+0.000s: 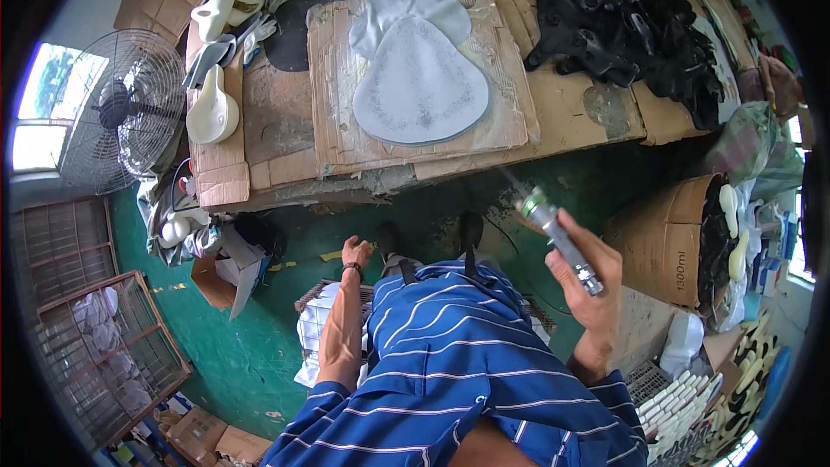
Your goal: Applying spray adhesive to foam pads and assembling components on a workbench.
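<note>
Grips, in the head view, a silver hand tool [562, 246] in the right hand [592, 272], with its green-collared tip pointing forward and left toward the table [281, 112]. Has the left hand [356, 252] free, with fingers loosely bent and a dark band [352, 268] round the wrist. Shows the table's front edge standing between both hands and a speckled, pear-shaped pale pad [421, 82], flat on layered cardboard [333, 121] ahead of the hands, with a rumpled grey cloth [411, 4] at its narrow far end. Cannot tell whether joined. Has a heap of glossy black pieces [618, 9] well beyond the right hand, and a large cardboard box [661, 246] just to its right, crowding that side. Shows a cream ladle-shaped form [213, 112] on the table, forward and left of the left hand, with a caged fan [125, 108] farther left. Has an opened carton [238, 268] on the green floor [233, 363] to the left of the same hand, and pale stacked pieces [687, 402] behind and right of the right hand.
</note>
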Tool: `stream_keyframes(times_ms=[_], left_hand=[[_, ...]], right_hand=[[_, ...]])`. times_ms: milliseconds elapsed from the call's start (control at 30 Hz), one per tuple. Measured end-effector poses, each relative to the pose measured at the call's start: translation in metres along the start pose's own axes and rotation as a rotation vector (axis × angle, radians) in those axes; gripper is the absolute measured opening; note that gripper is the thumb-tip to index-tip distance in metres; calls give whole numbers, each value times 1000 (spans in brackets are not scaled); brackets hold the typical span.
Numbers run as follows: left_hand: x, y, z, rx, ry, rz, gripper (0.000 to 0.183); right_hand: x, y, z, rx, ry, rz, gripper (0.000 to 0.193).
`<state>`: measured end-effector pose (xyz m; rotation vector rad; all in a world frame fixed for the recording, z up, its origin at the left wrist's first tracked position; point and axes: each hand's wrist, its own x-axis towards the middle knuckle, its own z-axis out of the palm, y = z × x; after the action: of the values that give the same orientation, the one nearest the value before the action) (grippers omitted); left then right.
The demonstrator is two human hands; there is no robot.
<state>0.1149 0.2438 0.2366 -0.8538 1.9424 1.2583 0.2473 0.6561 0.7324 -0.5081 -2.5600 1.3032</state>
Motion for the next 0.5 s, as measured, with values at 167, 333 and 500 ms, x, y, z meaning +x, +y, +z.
stream_keyframes(times_ms=[167,333,500], left_hand=[[-3,44,19,-146,-34,206,62],[15,118,48,-279,20,571,50],[28,225,82,123,334,789,40]], right_hand=[[-12,7,-10,6,150,156,48],[-30,8,-13,-48,56,186,51],[-27,2,11,117,-108,85,66]])
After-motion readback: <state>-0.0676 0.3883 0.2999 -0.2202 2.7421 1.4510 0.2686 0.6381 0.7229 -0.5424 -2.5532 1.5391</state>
